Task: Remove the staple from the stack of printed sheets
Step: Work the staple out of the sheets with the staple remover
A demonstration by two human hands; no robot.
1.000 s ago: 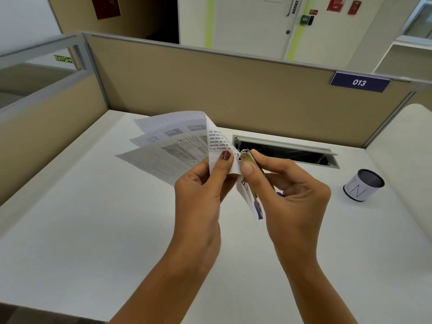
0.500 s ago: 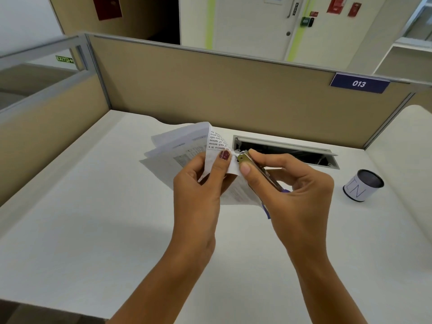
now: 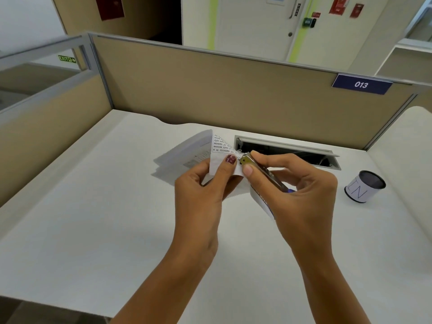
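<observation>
Left hand (image 3: pixel 198 190): its grip is pinching one corner of the sheets between thumb and forefinger, above the counter (image 3: pixel 93 218).
Right hand (image 3: pixel 301 190): its grip is holding a small metal tool, with thumb and forefinger sitting near the tip.
Tool (image 3: pixel 259 168): its tip is touching the pinched corner and pointing toward 10 o'clock.
Sheets (image 3: pixel 187 153): the stack is being held in the air at mid-picture, its pages fanning out toward 10 o'clock; one leaf is hanging toward 5 o'clock behind the right hand.
Staple: too small to make out at the pinched corner.
Tin (image 3: pixel 363 187): marked "IN", it is standing upright on the counter at 3 o'clock from the hands, well apart.
Slot (image 3: pixel 287 148): a long opening is lying in the counter at 12 o'clock, just behind the hands.
Partition (image 3: pixel 210 90): it is running along the counter's far edge, carrying a blue plate (image 3: pixel 361 84) reading 013 at 2 o'clock.
</observation>
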